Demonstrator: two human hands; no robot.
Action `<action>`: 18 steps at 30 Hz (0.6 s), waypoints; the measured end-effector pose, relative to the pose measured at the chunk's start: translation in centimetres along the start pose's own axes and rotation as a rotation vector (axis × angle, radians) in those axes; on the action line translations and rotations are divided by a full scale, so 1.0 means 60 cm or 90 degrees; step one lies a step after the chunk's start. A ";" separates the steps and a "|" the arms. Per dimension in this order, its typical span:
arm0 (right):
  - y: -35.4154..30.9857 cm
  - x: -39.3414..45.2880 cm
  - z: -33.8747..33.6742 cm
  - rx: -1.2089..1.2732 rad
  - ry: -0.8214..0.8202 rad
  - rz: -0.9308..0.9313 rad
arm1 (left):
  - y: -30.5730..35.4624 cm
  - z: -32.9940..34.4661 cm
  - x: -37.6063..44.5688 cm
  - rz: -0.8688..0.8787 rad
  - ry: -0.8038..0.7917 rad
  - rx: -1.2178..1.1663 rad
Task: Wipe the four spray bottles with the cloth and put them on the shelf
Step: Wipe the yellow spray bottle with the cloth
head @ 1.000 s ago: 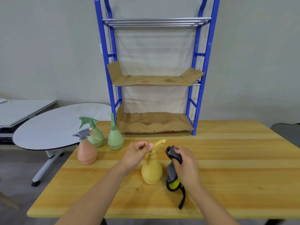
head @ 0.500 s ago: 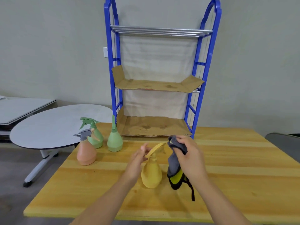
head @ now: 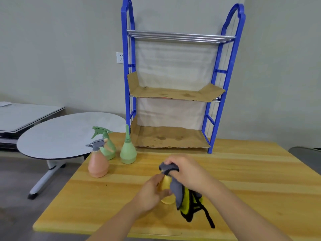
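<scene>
The yellow bottle (head: 166, 187) is stood on the bench (head: 251, 173) and gripped at its body by the left hand (head: 150, 193), fingers curled round it. The cloth (head: 177, 185) is clamped in the right hand (head: 187, 173) over the bottle's top, apparently in contact. The pink bottle (head: 98, 164) and two green bottles (head: 128, 150) are stood near the shelf (head: 171, 138).

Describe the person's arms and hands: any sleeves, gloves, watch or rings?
Both forearms are bare as far as the frame shows, with no sleeves in view. The left hand and right hand wear no gloves. No watch, bracelet or ring is visible on either.
</scene>
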State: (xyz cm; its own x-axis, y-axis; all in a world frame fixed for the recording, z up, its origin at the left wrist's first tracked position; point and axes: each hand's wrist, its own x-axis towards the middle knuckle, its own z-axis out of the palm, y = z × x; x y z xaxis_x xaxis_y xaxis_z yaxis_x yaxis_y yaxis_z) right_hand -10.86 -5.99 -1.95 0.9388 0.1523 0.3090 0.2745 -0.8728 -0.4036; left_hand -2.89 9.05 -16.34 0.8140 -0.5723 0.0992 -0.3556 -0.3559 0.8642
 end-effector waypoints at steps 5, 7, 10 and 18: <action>0.022 0.004 0.001 0.013 0.161 0.090 | 0.006 -0.006 -0.001 -0.004 -0.022 0.010; 0.019 -0.011 0.012 0.033 0.089 0.052 | 0.003 -0.007 0.000 -0.012 -0.024 -0.004; 0.018 -0.033 0.009 0.119 0.104 0.076 | 0.008 -0.013 0.001 -0.021 -0.030 -0.028; 0.018 -0.137 0.055 0.326 0.311 0.195 | 0.054 -0.020 -0.027 -0.123 0.033 -0.537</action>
State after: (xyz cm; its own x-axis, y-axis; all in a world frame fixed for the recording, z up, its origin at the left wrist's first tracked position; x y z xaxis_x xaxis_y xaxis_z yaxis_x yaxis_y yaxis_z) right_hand -17.60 -6.65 -7.75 0.8229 -0.3872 0.4159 0.1904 -0.5016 -0.8439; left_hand -4.81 9.71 -13.12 0.8526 -0.5162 -0.0817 0.2334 0.2362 0.9432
